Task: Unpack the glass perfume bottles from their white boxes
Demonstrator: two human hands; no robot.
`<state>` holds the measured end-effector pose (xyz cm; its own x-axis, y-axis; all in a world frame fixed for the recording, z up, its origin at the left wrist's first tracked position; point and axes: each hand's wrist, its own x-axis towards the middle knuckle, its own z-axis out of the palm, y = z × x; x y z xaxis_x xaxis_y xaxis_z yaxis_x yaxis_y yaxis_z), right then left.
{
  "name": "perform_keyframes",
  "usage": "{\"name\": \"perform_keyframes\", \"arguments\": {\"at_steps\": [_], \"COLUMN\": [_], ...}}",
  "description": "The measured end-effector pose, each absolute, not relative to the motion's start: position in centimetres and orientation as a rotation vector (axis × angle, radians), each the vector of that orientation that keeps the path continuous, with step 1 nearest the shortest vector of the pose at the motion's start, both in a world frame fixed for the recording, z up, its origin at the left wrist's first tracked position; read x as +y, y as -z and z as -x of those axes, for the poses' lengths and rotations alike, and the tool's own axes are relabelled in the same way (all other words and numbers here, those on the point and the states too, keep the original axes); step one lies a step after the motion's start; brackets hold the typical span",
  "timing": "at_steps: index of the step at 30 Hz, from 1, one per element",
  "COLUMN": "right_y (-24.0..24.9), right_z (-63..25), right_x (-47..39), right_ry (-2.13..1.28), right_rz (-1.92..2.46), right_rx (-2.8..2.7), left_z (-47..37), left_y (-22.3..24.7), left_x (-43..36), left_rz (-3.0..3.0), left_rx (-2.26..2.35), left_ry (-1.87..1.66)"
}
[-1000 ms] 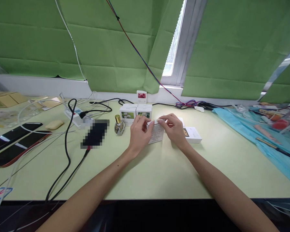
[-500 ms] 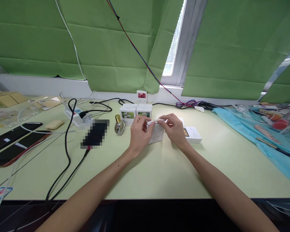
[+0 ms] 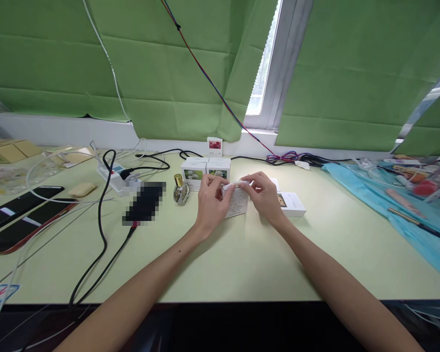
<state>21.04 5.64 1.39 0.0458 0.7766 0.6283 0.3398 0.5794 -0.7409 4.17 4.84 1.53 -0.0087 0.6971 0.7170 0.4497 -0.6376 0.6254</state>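
Note:
Between my two hands a small white box stands on the table, its printed side facing me. My left hand is closed on the box's upper left, thumb and fingers at its top edge. From the other side my right hand pinches the top edge with thumb and fingertips. The fingers hide part of the box's top. Just left of my left hand stands a glass perfume bottle with a gold cap. Beside my right hand lies a white box with a dark picture.
Two white boxes with flower pictures stand behind my left hand, and one with a red picture is at the wall. Phones, a power strip and black cables fill the left. A blue sheet with clutter lies right.

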Motion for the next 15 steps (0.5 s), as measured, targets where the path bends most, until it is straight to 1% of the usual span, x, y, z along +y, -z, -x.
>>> {"name": "perform_keyframes", "arguments": {"at_steps": [15], "right_y": [-1.42], "right_z": [-21.02], "right_x": [5.56], "right_ry": [-0.432], "right_rz": [0.978], "right_rx": [-1.551], "left_z": [-4.06], "left_y": [-1.49], "left_x": [5.11], "left_rz": [-2.081], "left_rx": [1.152], "left_ry": [-1.715]}}
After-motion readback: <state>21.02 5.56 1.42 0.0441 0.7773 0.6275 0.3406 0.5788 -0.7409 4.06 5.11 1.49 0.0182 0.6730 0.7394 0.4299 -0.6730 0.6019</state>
